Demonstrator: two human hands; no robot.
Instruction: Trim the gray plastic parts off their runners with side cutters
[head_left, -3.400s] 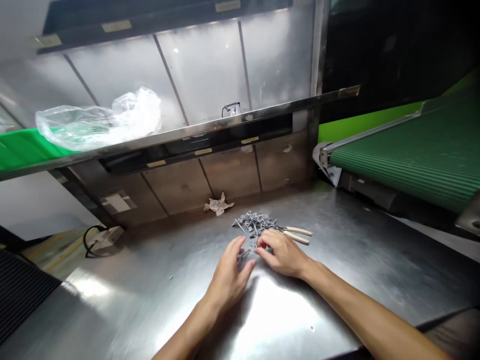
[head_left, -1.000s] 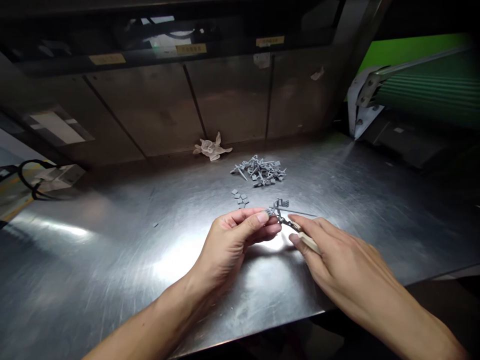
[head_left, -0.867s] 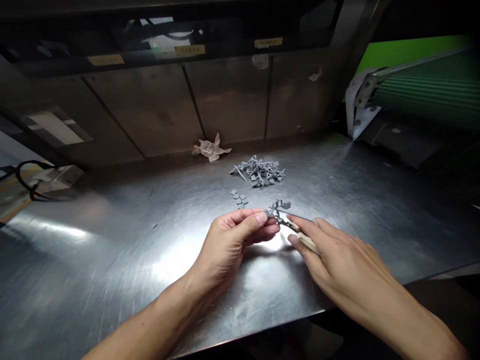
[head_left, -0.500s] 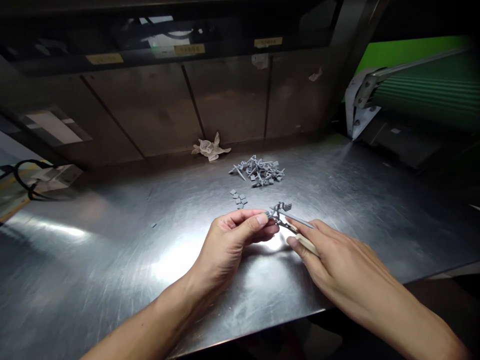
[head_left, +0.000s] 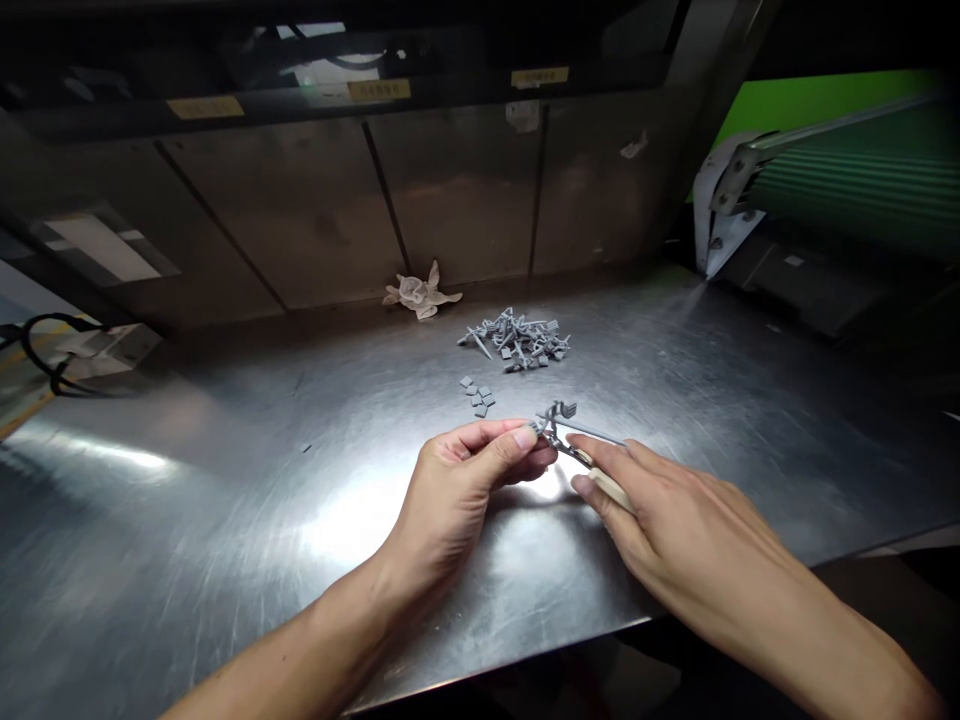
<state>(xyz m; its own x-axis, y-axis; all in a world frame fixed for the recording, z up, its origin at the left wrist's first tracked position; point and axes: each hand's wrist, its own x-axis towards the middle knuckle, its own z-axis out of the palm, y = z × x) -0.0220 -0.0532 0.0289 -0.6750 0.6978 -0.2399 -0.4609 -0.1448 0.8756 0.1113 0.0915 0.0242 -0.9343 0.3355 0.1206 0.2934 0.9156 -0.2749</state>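
My left hand (head_left: 480, 465) pinches one end of a grey plastic sprue (head_left: 559, 410), a branched moulded piece with a long thin rod running to the right. My right hand (head_left: 660, 500) is closed around the pale handles of a pair of nippers (head_left: 609, 488). The metal jaws touch or lie right beside the sprue, close to my left fingertips; whether they are closed on it I cannot tell. Beyond my hands, several small flat grey pieces (head_left: 480, 397) lie loose on the metal table (head_left: 262, 520). Behind those is a heap of similar grey sprues (head_left: 517, 340).
A crumpled whitish glove-like item (head_left: 422, 292) lies by the back metal panel (head_left: 457, 220). One tiny grey bit (head_left: 307, 449) is on the left. A white box with black cables (head_left: 112, 350) stands far left, and a green conveyor belt (head_left: 855, 175) at the right.
My hands and the nippers hold almost the same place. The sprue's far end has shifted very slightly left. The camera view has tilted a little.
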